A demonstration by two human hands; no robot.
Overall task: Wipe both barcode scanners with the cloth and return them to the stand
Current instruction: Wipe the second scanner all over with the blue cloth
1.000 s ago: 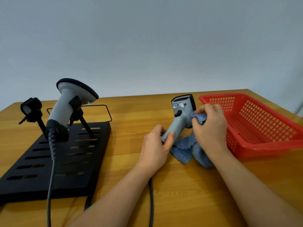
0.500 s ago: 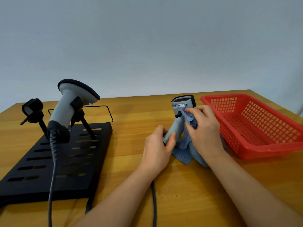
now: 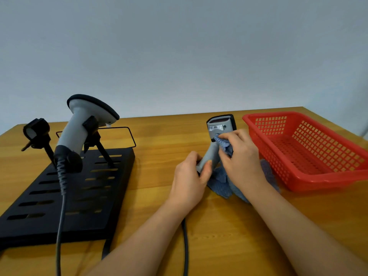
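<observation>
A grey scanner (image 3: 220, 128) with a black head is held upright above the table (image 3: 159, 136), between the stand (image 3: 65, 196) and the basket (image 3: 310, 148). A small white label is seen on its head, but the writing is too small to be read. Its handle is gripped by the left hand (image 3: 189, 180). A blue cloth (image 3: 225, 184) is pinched by the right hand (image 3: 242, 156) and is pressed against the scanner below the head; the rest of the cloth hangs down to the table. A second scanner (image 3: 79, 128), grey with a dark coiled cable, is kept in a clip on the black slotted stand. The red basket is seen with nothing in it.
</observation>
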